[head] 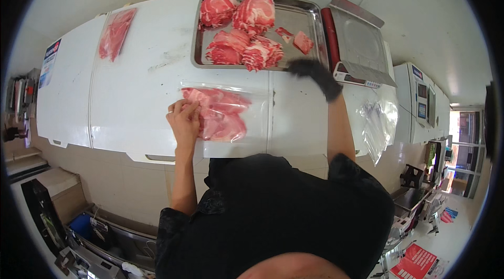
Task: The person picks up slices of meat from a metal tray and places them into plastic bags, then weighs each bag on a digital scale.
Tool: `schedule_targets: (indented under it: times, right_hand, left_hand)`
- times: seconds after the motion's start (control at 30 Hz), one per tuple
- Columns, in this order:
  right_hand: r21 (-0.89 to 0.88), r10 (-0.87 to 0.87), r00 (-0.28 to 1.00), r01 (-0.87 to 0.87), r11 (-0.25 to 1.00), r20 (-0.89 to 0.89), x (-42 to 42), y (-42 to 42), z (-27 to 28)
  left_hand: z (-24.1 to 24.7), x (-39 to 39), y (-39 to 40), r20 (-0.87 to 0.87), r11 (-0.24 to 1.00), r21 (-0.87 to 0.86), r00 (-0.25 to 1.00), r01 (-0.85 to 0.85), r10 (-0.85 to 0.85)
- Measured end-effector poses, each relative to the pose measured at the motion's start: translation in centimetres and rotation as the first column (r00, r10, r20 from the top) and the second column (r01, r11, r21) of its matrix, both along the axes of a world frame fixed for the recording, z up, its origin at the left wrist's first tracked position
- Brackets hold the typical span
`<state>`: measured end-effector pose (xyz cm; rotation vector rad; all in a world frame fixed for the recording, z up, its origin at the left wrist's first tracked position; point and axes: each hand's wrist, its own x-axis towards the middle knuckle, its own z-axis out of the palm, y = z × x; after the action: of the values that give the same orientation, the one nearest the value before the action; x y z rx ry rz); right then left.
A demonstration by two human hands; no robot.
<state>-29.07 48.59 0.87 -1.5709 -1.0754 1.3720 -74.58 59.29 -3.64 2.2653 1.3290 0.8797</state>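
A clear plastic bag [258,121] with slices of raw meat [222,119] in it lies flat on the white freezer top. My bare left hand [185,115] grips the bag's left end, fingers bent over the plastic. My right hand [315,74], in a black glove, is blurred beside the near right edge of a metal tray [295,11]; I cannot make out its fingers clearly. Several piles of thinly sliced raw meat [254,13] fill the tray's left side. Two small meat pieces [303,42] lie towards its right.
Right of the tray stands a weighing scale [360,42] with a clear cover, a dark red roll [330,37] beside it. Clear plastic bags [378,121] hang over the near right edge. Another packed bag of meat [117,35] lies at the far left of the white lids [130,94].
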Motion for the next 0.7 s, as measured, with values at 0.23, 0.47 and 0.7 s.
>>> schedule_targets:
  times: [0.23,0.47,0.7]
  right_hand:
    - [0.301,-0.329,0.355,0.133,0.944,0.875,7.4,7.9,-7.4]
    - [0.34,-0.212,0.837,0.033,0.94,0.504,10.2,7.4,-9.6]
    - [0.276,-0.215,0.972,0.234,0.932,-0.1,-1.9,10.0,4.0]
  left_hand:
    - [1.2,0.5,-1.1,0.096,0.983,0.067,0.98,0.169,-0.175]
    - [3.1,6.6,-11.5,0.365,0.96,-0.177,0.92,0.218,-0.142]
    - [1.1,9.4,-14.1,0.002,0.96,-0.203,0.981,0.192,-0.196]
